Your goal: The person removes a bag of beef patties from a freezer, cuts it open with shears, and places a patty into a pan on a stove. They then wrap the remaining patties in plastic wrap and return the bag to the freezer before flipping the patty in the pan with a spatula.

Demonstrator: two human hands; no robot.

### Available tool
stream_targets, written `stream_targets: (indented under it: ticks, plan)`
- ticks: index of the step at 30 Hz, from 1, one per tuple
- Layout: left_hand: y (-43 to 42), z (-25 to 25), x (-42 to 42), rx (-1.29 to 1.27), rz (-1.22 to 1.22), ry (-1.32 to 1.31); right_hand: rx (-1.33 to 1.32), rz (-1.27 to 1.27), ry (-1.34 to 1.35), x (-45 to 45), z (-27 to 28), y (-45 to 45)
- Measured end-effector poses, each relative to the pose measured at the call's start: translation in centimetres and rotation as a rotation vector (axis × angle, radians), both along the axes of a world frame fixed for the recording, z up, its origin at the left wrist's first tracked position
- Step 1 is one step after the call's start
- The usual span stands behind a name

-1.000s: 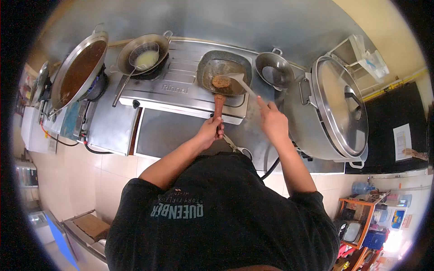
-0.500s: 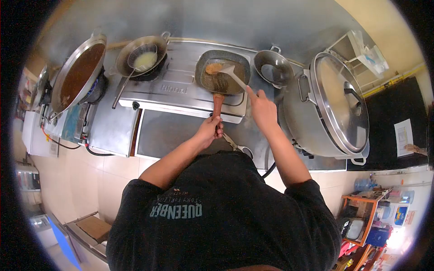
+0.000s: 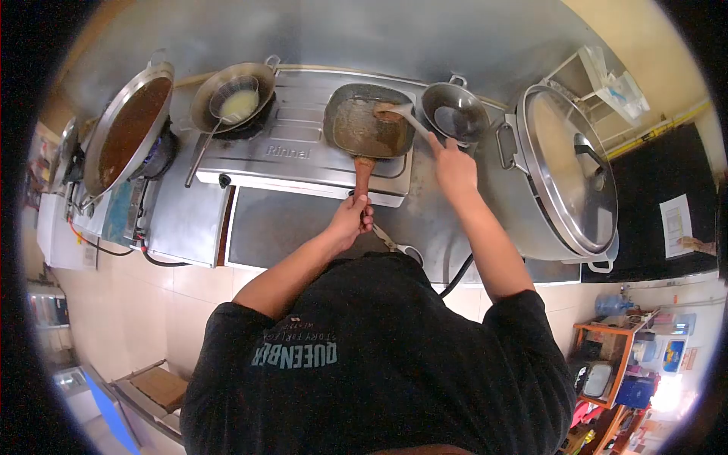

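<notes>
My left hand [image 3: 350,221] is wrapped round the brown handle of a square frying pan [image 3: 353,136], which rests on the gas stove. In my right hand [image 3: 456,174] is a pale spatula [image 3: 418,127], its head inside the pan at the upper right. Brown food [image 3: 388,112] lies by the spatula head, partly hidden by it. A wet brown film, oil or sauce, covers the pan's bottom. What looks like a pair of scissors [image 3: 410,252] lies at the counter edge, partly covered by my shirt.
To the right of the pan sit a small dark wok [image 3: 453,114] and a big lidded pot [image 3: 523,201]. On the left, a wok [image 3: 201,114] holds a long-handled strainer [image 3: 236,102]; beyond it a large wok of brown liquid [image 3: 135,125] stands over a blue flame.
My right hand and the spatula have moved right, and the brown food has gone from the pan's upper left to its upper right. My left hand stays on the handle.
</notes>
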State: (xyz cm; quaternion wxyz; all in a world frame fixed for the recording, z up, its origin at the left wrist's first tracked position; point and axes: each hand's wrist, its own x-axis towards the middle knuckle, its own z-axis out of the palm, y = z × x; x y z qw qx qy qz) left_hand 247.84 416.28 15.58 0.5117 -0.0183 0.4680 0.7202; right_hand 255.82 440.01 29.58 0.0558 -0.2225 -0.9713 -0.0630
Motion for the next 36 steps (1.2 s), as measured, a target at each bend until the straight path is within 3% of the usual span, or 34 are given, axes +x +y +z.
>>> stream_targets:
  ticks: [12, 22, 27, 36]
  plan:
    - [0.6, -0.3, 0.3, 0.022, 0.007, 0.028, -0.045, 0.093, -0.002, 7.2, 0.7, -3.8]
    - [0.6, 0.6, 0.1, -0.013, 0.002, 0.021, -0.037, 0.217, 0.144, 0.8, -2.6, -6.1]
    - [0.5, 0.8, 0.2, -0.008, 0.024, 0.026, 0.006, 0.159, 0.056, -2.9, -2.7, -4.1]
    - [0.4, 0.3, 0.1, 0.005, 0.039, 0.004, -0.001, 0.049, -0.001, -0.1, -1.4, -0.4]
